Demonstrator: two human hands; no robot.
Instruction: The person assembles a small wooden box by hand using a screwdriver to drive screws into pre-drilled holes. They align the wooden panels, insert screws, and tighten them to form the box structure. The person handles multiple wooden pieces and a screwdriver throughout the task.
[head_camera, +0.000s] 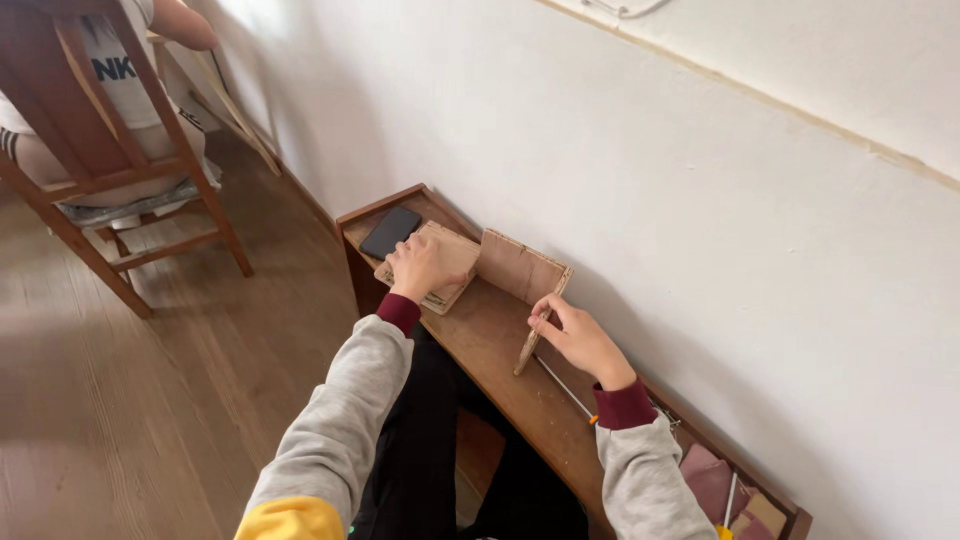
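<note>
The wooden box part (523, 268) stands upright near the middle of the narrow desk (490, 345), close to its wall edge — two thin panels joined at a corner; the right hand (578, 338) pinches the free end of the nearer panel between thumb and fingers. The left hand (420, 266) lies flat, fingers bent a little, pressing on a stack of flat wooden sheets (452, 262) toward the far end of the desk; a black phone (390, 232) lies just beside the stack, at the far corner. The panels look light and stiff but thin, so I judge they may crack at the toothed edges; it is better to hold them by the flat faces near the joint. A thin rod with an orange tip (566, 389) lies on the desk under the right wrist — perhaps a small tool. At the near end, dark red and tan flat packets (712, 482) rest in a corner. Another person sits on a wooden chair (95, 150) well apart.
</note>
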